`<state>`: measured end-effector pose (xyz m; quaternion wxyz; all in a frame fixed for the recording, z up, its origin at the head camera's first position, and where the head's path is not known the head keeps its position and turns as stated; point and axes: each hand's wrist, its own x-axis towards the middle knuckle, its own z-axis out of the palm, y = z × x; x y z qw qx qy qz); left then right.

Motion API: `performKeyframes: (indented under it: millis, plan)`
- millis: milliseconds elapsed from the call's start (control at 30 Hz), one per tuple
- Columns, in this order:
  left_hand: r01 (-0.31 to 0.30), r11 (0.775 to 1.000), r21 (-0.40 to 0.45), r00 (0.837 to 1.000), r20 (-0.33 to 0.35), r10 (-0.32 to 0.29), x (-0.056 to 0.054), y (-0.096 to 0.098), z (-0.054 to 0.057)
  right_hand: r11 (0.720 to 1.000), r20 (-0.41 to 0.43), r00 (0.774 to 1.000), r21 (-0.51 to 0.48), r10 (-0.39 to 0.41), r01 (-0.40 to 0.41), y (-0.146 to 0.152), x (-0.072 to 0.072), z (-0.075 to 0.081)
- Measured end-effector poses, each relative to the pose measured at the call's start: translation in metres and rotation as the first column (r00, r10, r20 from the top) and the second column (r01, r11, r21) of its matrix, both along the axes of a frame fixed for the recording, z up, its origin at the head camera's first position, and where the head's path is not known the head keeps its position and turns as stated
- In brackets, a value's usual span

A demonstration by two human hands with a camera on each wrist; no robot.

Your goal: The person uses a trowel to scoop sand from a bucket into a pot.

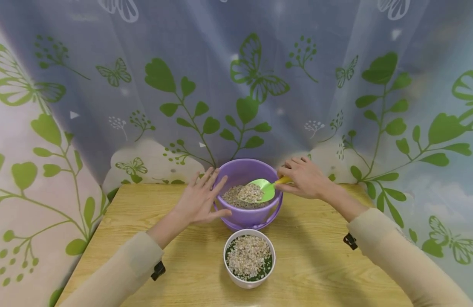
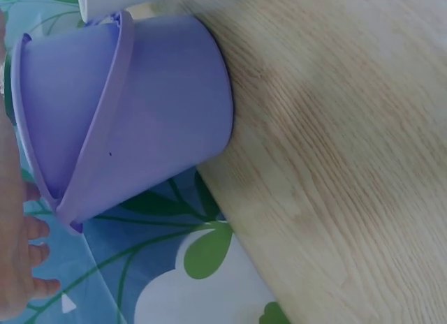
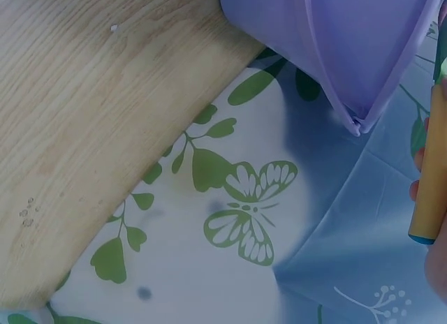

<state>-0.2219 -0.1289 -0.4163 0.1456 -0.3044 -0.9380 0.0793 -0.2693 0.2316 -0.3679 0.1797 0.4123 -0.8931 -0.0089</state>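
Observation:
A purple bucket [image 1: 242,217] with pale gravel [image 1: 230,196] inside stands near the table's back edge, its handle folded down. My right hand [image 1: 303,178] grips the yellow handle [image 3: 429,170] of a small garden trowel. The trowel's green blade [image 1: 269,192], loaded with gravel, is over the bucket's opening. At the bucket's left side is my left hand [image 1: 200,199], fingers spread and straight, right by the rim. In front of the bucket stands a white pot [image 1: 242,282], gravel [image 1: 248,256] covering much of the dark green inside.
The wooden table [image 1: 183,264] ends just behind the bucket [image 2: 167,100]. A curtain [image 1: 206,38] with green leaves and butterflies hangs behind and at both sides. A few small specks [image 3: 114,28] lie on the tabletop in the right wrist view.

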Motion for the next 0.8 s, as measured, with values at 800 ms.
performKeyframes:
  millis: [800]
  plan:
    - [0.087,0.995,0.050,0.995,-0.044,-0.085,0.064,0.000,-0.002,1.000,-0.047,0.999,-0.005,0.026,-0.026,0.011,0.035,0.006]
